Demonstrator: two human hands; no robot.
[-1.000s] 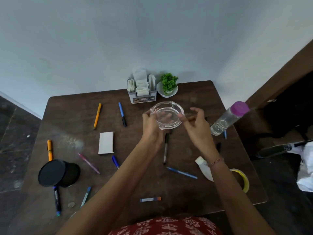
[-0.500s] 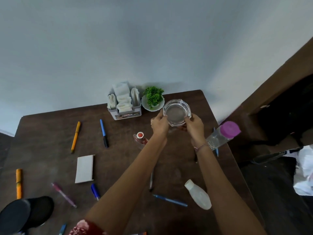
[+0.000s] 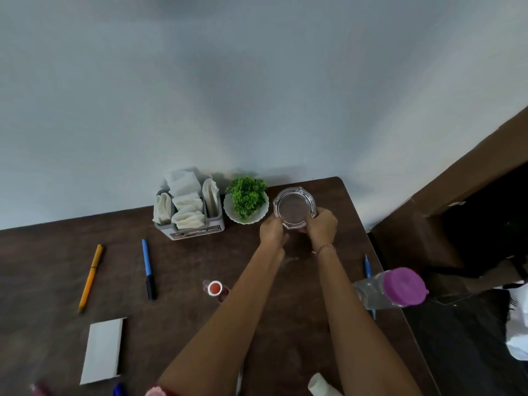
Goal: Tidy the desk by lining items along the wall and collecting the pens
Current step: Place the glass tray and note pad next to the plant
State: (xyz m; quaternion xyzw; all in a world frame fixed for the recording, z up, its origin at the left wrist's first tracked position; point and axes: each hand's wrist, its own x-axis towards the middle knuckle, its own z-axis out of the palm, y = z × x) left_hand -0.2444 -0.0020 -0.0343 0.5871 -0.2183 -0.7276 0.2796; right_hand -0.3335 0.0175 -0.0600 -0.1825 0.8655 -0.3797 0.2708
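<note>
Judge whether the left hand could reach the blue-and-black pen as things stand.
Probably yes: bare desk lies between the left hand and that pen, but it must first release the glass ashtray.

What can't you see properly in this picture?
Head view only.
Glass ashtray: near rim hidden by the left hand and right hand.
Blue pen at the right edge: lower part behind the water bottle.
White bottle: cut off by the bottom edge.
Napkin holder label: too blurred to read.
</note>
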